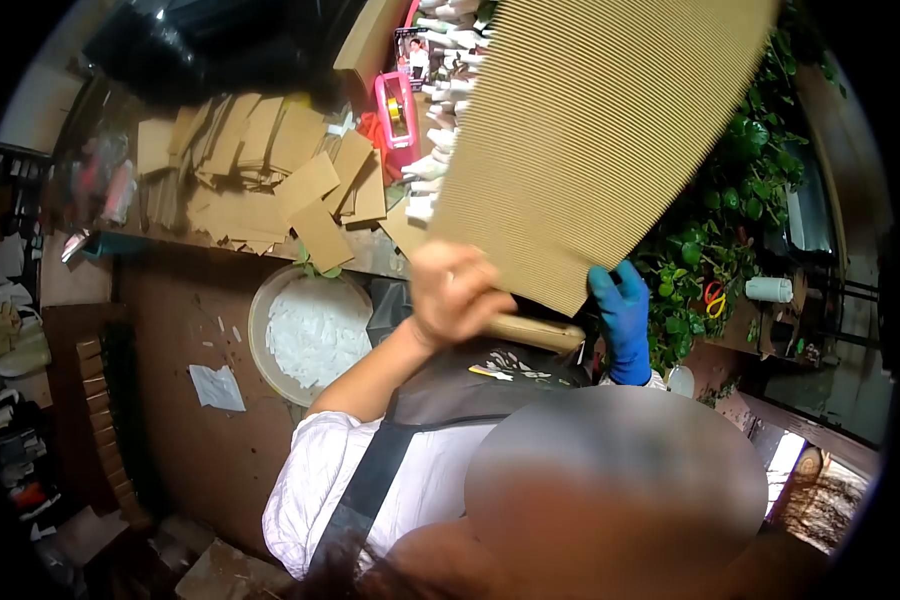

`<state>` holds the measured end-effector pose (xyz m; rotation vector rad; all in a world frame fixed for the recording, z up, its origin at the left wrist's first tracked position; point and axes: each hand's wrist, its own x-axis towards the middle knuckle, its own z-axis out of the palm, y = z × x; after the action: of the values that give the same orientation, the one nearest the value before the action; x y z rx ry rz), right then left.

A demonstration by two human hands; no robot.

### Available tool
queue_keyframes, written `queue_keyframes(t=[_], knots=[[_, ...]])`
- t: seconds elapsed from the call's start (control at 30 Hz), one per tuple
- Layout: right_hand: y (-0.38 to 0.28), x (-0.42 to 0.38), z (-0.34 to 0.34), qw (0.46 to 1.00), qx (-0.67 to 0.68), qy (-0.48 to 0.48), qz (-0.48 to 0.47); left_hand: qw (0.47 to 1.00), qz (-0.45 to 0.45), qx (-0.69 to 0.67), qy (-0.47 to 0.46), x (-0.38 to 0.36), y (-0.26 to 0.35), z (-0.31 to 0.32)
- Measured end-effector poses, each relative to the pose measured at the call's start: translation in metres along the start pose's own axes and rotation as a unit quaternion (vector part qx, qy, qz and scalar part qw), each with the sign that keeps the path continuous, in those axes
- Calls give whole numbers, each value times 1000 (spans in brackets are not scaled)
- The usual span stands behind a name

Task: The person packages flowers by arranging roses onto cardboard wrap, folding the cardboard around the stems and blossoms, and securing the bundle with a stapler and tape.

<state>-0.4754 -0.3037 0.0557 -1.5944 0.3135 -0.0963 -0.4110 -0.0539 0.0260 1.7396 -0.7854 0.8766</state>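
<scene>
A large tan corrugated cardboard sheet [590, 140] slants up from my lap. My right hand [622, 315], in a blue glove, has its fingers at the sheet's lower right corner and pinches the edge. Bare and somewhat blurred, my left hand [458, 295] is beside the lower left edge with its fingers curled; whether they hold anything is unclear. Below the sheet, a tan rolled or folded edge [535, 332] lies across my dark apron [440, 385].
Cut cardboard pieces [270, 140] are piled on the bench at the upper left, near a pink tape dispenser [397, 110] and white bundles [432, 170]. A tub [315, 335] of white pieces stands on the floor. Leafy plants [705, 240] and scissors [714, 299] are at the right.
</scene>
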Motion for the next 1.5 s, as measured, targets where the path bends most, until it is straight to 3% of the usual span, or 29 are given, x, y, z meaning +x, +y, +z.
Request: queue_keyframes(t=[0.07, 0.1, 0.13, 0.2, 0.23, 0.27, 0.3, 0.33, 0.37, 0.4, 0.43, 0.47, 0.53, 0.57, 0.67, 0.8, 0.83, 0.93, 0.97, 1.03, 1.13, 1.2, 1.3, 1.4, 1.5], knots=[[41, 3, -26, 998, -50, 25, -14, 977, -197, 55, 60, 9, -9, 1], [43, 1, -25, 999, -14, 33, 22, 954, -294, 5, -51, -6, -28, 2], [45, 0, -25, 997, 23, 42, 59, 907, -386, -45, -161, -15, -37, 1], [65, 4, -39, 993, -81, 15, 89, 723, -598, -254, -233, -24, -39, 8], [76, 11, -63, 956, -235, -55, 168, 701, -617, -265, -240, -34, -43, 13], [46, 12, -57, 900, -401, -114, 131, 679, -634, -276, -245, -43, -48, 19], [38, 12, -60, 865, -476, -127, 100, 678, -630, -232, -298, -69, -69, 25], [31, 12, -62, 823, -546, -141, 66, 726, -577, -171, -333, -83, -82, 28], [12, 17, -53, 841, -506, -160, 101, 689, -615, -196, -328, -87, -83, 30], [14, 20, -44, 864, -463, -191, 44, 654, -649, -218, -321, -89, -88, 30], [17, 24, -36, 882, -417, -219, -15, 653, -624, -166, -396, -100, -103, 30], [21, 28, -27, 894, -366, -247, -73, 648, -622, -150, -414, -115, -110, 30], [50, 44, -8, 858, -378, -308, -161, 635, -617, -117, -450, -111, -103, 25], [67, 50, -1, 836, -381, -338, -204, 672, -547, -12, -498, -97, -96, 22], [104, 58, 13, 706, -531, -427, -191, 832, -227, 141, -486, -72, -82, 13], [115, 53, 17, 674, -578, -408, -212, 905, 39, -8, -424, -56, -83, 36], [119, 51, 16, 679, -575, -402, -217, 892, 166, -19, -419, -59, -97, 47], [121, 50, 9, 681, -585, -389, -207, 875, 184, 50, -445, -79, -105, 73], [116, 49, 8, 675, -596, -393, -185, 855, 138, 42, -499, -88, -106, 73], [100, 46, 2, 677, -603, -398, -144, 848, 112, 26, -518, -85, -100, 72], [64, 46, -2, 786, -473, -370, -149, 842, 77, 21, -534, -86, -96, 72], [33, 52, 7, 819, -422, -326, -214, 859, 57, 13, -508, -95, -97, 75], [-6, 61, 28, 812, -407, -241, -343, 808, 16, 33, -587, -86, -89, 71], [-11, 72, 52, 795, -423, -217, -377, 847, 9, 27, -530, -103, -95, 76], [14, 87, 76, 764, -486, -150, -398, 847, 35, 18, -531, -90, -92, 71]])
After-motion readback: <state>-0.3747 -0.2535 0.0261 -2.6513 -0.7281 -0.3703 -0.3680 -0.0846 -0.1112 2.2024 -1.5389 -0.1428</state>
